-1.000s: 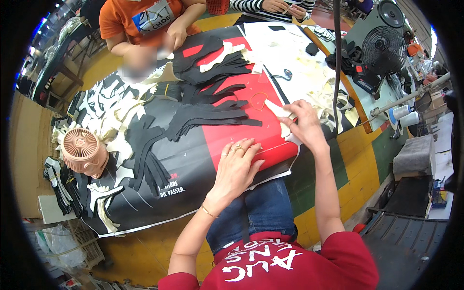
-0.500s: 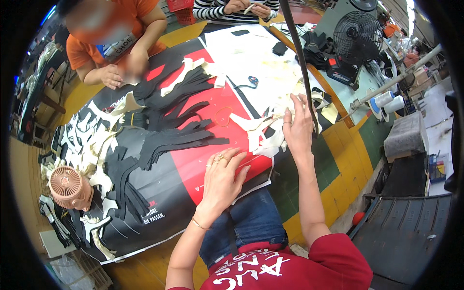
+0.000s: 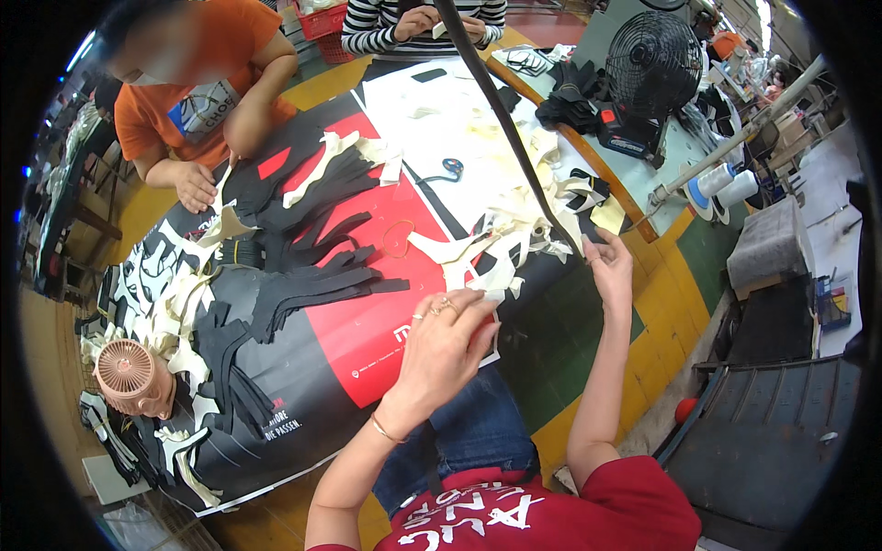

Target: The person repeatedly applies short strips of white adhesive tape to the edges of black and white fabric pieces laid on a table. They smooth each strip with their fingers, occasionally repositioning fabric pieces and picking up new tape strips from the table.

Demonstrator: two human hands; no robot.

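We look down on a broad counter (image 3: pixel 354 335) sheeted in glossy black, red and white printed paper, with layered fans of long, curved black fabric-like strips (image 3: pixel 317 292) across its middle. To their right sprawls a loose heap of thin, cream, irregularly cut pieces (image 3: pixel 524 207), reaching toward the counter's near right edge, where both of our hands are.

Our left hand (image 3: pixel 450 342) is over the near edge, palm down, fingers loosely bent and thumb apart, gripping nothing that we can see. Our right hand (image 3: pixel 610 274) is well apart from it, off the heap's near right corner, thumb and fingertips drawn together.

A forked cream cut piece (image 3: pixel 450 251) lies just far of our left hand, the nearer of the two, with its longer arm pointing left. A slim cream tip (image 3: pixel 571 227) lies just left and far of our right hand, its long axis slanting from far left to near right, straight at those fingertips (whether they pinch it, we cannot tell).
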